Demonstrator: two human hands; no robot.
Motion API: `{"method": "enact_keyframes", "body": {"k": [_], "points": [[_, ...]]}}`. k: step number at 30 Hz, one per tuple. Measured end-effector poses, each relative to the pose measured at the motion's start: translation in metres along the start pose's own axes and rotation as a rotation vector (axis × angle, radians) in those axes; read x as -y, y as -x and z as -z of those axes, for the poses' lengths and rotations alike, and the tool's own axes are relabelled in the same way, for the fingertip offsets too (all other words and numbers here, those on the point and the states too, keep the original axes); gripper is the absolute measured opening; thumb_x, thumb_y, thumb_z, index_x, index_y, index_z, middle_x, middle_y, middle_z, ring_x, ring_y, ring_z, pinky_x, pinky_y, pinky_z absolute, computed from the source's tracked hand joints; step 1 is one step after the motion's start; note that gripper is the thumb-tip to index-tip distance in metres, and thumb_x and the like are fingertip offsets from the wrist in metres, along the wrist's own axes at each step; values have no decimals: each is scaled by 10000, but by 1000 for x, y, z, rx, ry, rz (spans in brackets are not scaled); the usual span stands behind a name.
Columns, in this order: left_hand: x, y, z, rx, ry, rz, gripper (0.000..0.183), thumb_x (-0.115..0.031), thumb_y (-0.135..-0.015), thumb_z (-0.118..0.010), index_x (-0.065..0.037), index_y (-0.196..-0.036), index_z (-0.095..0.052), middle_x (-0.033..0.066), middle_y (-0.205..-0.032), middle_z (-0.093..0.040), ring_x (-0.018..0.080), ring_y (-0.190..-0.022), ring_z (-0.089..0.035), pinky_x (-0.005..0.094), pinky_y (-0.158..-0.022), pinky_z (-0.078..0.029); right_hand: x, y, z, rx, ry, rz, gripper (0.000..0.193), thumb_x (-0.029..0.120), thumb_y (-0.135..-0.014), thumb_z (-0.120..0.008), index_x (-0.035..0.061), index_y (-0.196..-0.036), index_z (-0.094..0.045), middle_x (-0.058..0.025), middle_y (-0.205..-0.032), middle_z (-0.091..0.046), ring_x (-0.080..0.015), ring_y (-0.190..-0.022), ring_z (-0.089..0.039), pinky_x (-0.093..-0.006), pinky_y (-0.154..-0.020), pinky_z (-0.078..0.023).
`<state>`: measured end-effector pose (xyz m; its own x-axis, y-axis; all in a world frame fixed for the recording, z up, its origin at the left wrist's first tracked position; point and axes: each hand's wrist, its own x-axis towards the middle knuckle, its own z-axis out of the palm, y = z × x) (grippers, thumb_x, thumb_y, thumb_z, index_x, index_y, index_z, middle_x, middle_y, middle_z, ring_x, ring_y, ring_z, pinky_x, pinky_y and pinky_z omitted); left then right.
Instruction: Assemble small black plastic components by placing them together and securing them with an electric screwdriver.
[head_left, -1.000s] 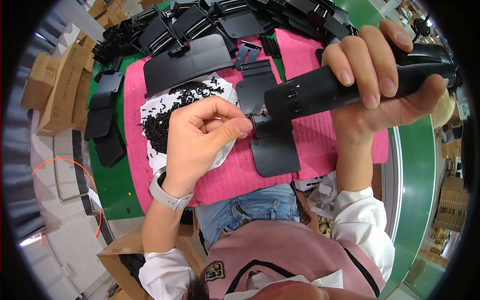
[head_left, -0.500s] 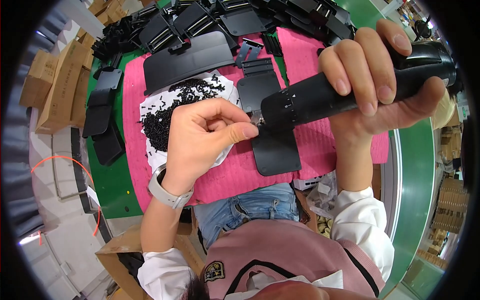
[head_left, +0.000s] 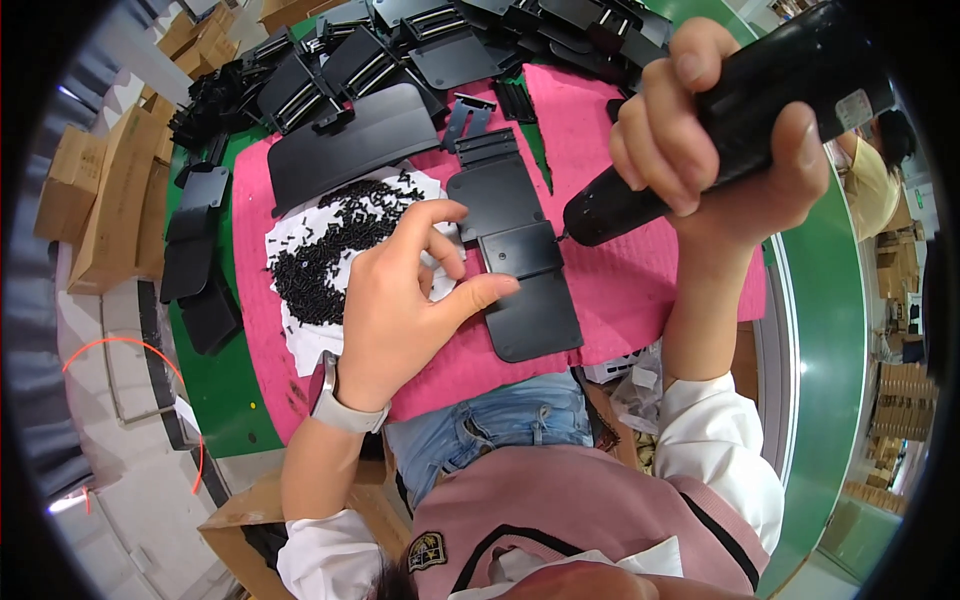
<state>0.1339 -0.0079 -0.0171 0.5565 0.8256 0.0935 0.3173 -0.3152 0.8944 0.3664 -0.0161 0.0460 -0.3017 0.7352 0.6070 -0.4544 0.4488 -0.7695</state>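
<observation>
My right hand [head_left: 700, 150] is wrapped round a black electric screwdriver [head_left: 730, 110], tilted with its bit end down and to the left. The bit is beside the right edge of a black hinged plate assembly [head_left: 530, 310], which lies flat in front of me. A small round hole or screw head shows on its middle section. My left hand [head_left: 405, 285] is open at the plate's left side, thumb over the plate and index finger apart from it. Left of the plate, many small black screws [head_left: 310, 280] are heaped on a white sheet [head_left: 305, 350].
Pink foam sheeting [head_left: 640, 290] covers part of the green table [head_left: 215, 400]. A large curved black panel [head_left: 350, 140] and a small slotted bracket [head_left: 468, 120] lie beyond. Black stands [head_left: 440, 60] are piled at the back; more plates [head_left: 195, 235] lie left. Cardboard boxes [head_left: 115, 210] stand beyond the table.
The screwdriver has moved right and tipped more steeply, uncovering the plate's middle. My left thumb and index finger, pinched together at the bit before, have spread apart.
</observation>
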Motion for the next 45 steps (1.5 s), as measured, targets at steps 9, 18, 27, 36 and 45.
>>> {"method": "enact_keyframes", "body": {"k": [9,18,27,36,45], "points": [[5,-4,-8,41,-194,-66,452,-225,-717,-767,-5,-1054,-562,80,-634,-567,219,-537,-565,318,-520,-433,-4,2,-4,-36,30,-14,519,517,-845,-540,49,-1050,-446,14,-599,-457,-70,-410,-389,-227,-455,-325],[4,-4,-11,48,-174,-86,360,-194,-735,-748,-17,-999,-578,94,-632,-574,236,-558,-587,324,-528,-441,2,1,-19,-106,162,-152,428,398,-812,-594,33,-971,-434,-13,-581,-455,-86,-413,-374,-216,-411,-316],[5,-3,-12,52,-160,-84,355,-190,-735,-748,-5,-985,-578,98,-603,-568,238,-546,-587,324,-525,-440,-4,-2,-20,-78,126,-191,372,332,-791,-632,24,-880,-444,-20,-561,-454,-81,-404,-380,-215,-360,-311],[5,-4,-12,56,-134,-67,327,-164,-737,-745,-5,-963,-573,92,-556,-551,223,-494,-574,313,-480,-422,-1,-6,-28,-151,194,-298,400,317,-748,-665,4,-856,-440,-26,-552,-449,-83,-402,-388,-206,-359,-315],[5,-2,-10,29,-270,-148,355,-250,-739,-750,-34,-964,-581,66,-497,-527,221,-448,-559,321,-452,-419,0,2,-14,-17,86,-183,492,423,-785,-665,21,-971,-452,10,-577,-457,-61,-428,-406,-216,-415,-335]]}}
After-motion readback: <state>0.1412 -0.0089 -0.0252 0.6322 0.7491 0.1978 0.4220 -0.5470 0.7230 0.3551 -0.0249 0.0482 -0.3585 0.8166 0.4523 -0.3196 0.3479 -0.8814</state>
